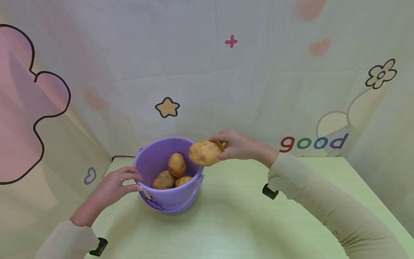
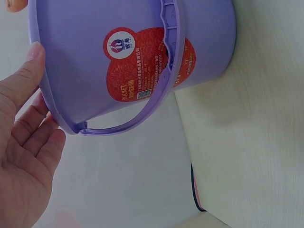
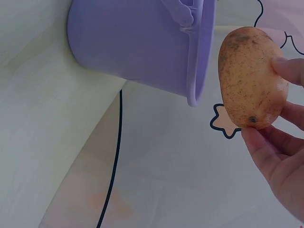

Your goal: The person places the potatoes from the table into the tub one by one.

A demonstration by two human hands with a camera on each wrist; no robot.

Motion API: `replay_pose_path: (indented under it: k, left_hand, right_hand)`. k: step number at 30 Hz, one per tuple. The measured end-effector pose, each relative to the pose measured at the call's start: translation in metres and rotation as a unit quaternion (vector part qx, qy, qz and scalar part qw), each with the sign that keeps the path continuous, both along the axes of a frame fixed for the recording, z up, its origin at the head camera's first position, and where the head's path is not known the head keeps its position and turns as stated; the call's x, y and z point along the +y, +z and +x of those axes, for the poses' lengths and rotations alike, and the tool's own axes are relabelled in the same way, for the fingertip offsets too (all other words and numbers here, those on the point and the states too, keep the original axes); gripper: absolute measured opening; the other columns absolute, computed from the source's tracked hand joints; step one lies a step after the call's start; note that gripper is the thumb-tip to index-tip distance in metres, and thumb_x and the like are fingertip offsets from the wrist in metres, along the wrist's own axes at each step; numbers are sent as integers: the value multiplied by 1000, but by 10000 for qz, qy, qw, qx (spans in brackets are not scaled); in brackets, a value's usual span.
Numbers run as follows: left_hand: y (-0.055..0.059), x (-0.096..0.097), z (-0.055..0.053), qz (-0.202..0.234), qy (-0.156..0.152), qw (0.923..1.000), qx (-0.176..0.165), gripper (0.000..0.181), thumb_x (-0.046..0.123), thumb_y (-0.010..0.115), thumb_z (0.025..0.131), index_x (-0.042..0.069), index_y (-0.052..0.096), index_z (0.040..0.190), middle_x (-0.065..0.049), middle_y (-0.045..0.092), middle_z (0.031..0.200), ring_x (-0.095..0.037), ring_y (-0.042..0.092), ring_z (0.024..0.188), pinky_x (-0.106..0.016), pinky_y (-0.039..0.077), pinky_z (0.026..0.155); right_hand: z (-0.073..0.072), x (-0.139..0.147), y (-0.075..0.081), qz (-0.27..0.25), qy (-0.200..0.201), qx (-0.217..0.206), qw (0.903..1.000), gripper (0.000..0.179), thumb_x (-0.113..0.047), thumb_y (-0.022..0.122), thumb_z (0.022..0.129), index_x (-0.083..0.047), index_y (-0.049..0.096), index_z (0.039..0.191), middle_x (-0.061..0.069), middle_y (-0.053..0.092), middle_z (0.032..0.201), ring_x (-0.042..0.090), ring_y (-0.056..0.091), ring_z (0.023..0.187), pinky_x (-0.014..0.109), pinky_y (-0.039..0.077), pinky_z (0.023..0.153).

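A purple bucket [image 1: 171, 198] stands upright on the table, with several potatoes [image 1: 177, 165] inside. At its left rim my left hand [image 1: 111, 185] pinches the edge between thumb and fingers; the left wrist view shows the bucket's wall with a red label [image 2: 137, 66]. My right hand [image 1: 237, 145] grips another potato [image 1: 204, 153] by one end, holding it just above the bucket's right rim. In the right wrist view this potato [image 3: 249, 76] is seen beside the rim, fingers and thumb around it.
The bucket's handle [image 1: 194, 194] hangs down at its front. Pale green tabletop [image 1: 245, 216] extends to the right and front. Behind the table hangs a printed curtain [image 1: 207, 90] with a star and the word "good".
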State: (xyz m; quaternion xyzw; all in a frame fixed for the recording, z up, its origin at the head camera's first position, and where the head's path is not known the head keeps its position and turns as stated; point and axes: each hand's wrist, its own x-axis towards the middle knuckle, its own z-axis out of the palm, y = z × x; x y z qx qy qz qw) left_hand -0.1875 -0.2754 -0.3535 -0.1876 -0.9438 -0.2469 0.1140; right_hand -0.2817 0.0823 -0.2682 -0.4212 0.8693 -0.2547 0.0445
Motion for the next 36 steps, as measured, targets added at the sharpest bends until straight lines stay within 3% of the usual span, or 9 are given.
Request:
replay_pose_path:
  k: [27,36]
  left_hand:
    - [-1,-1,0,-33,40,10000,20,16,15,73,70,13,69,85,-5,62,100,-36,50,112,-44,48,78]
    - [0,0,0,-40,28,10000,45,16,14,73,70,13,69,85,-6,62,100,-37,50,111,-45,47,78]
  right_hand:
    - [-9,-41,-20,-513,111,-201,9984,50,-18,68,73,-6,54,120,11,56,105,20,54,96,26,50,79]
    - [-12,-57,-30,-398,103,-289,9987,49,-18,68,74,-6,54,119,12,55,109,20,53,95,25,48,78]
